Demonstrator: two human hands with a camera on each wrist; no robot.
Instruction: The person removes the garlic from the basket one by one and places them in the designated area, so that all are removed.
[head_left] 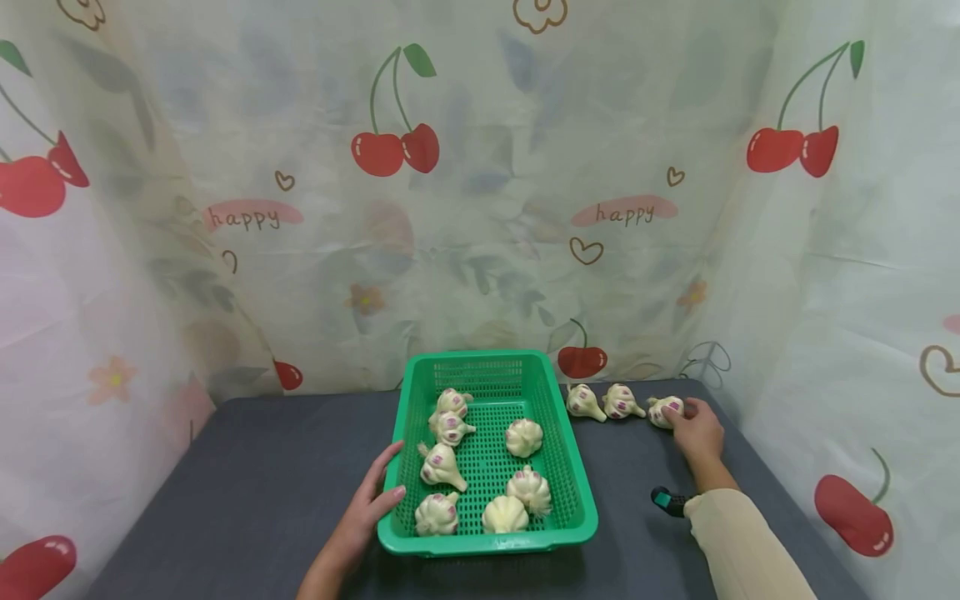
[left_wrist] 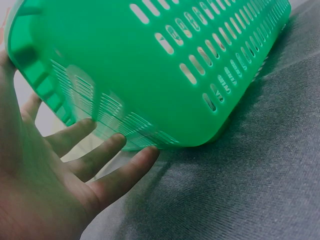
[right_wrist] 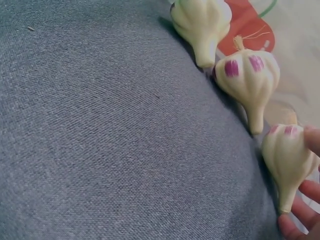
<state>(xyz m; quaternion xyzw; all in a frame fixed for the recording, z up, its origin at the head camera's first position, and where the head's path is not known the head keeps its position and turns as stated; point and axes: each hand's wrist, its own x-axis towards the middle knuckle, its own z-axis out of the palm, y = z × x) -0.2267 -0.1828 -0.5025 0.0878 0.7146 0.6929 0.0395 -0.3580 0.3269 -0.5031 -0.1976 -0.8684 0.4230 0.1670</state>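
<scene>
head view: the rightmost garlic bulb point(head_left: 660, 414) is found at the back of the dark tabletop point(head_left: 300, 475), right of the green basket point(head_left: 480, 546). it is placed at the fingertips of the right hand point(head_left: 700, 435), to that hand's left; the right hand is clearly the nearer. the left hand point(head_left: 362, 507) is noted at the basket's left rim, well apart from the bulb. two further bulbs point(head_left: 583, 402) are lined up between bulb and basket; seven bulbs point(head_left: 437, 517) are counted inside.

left wrist view: the fingers are extended and spread against the basket's outer wall; no garlic is held.

right wrist view: the bulb is pinched between curled fingers. its long axis is laid with the neck directed toward the lower fingertips. firmness of grip cannot be told.
</scene>
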